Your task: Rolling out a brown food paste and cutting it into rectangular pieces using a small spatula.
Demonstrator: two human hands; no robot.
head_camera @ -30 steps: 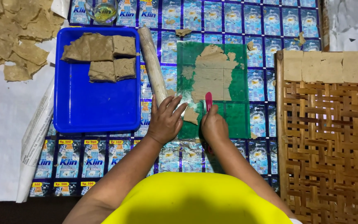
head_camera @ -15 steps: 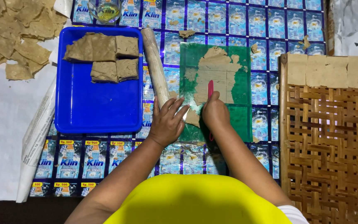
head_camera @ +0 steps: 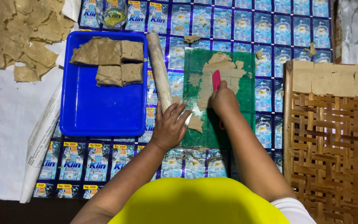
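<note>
The right hand (head_camera: 224, 99) hides the red tool's (head_camera: 216, 79) handle; the glass (head_camera: 110, 12) and woven tray (head_camera: 332, 145) run past the frame's edges.

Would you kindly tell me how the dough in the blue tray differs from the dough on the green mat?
The tray dough sits as thick, blocky slabs; the mat dough is rolled thin with ragged edges. The tray dough lies untouched; the right hand works the mat dough with a red tool. Both are the same tan-brown.

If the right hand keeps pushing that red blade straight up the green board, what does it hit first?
The right hand points its red scraper up the green board into the flattened dough sheet; the blade appears to touch it already. Beyond the board's far edge lies the blue sachet mat.
</note>
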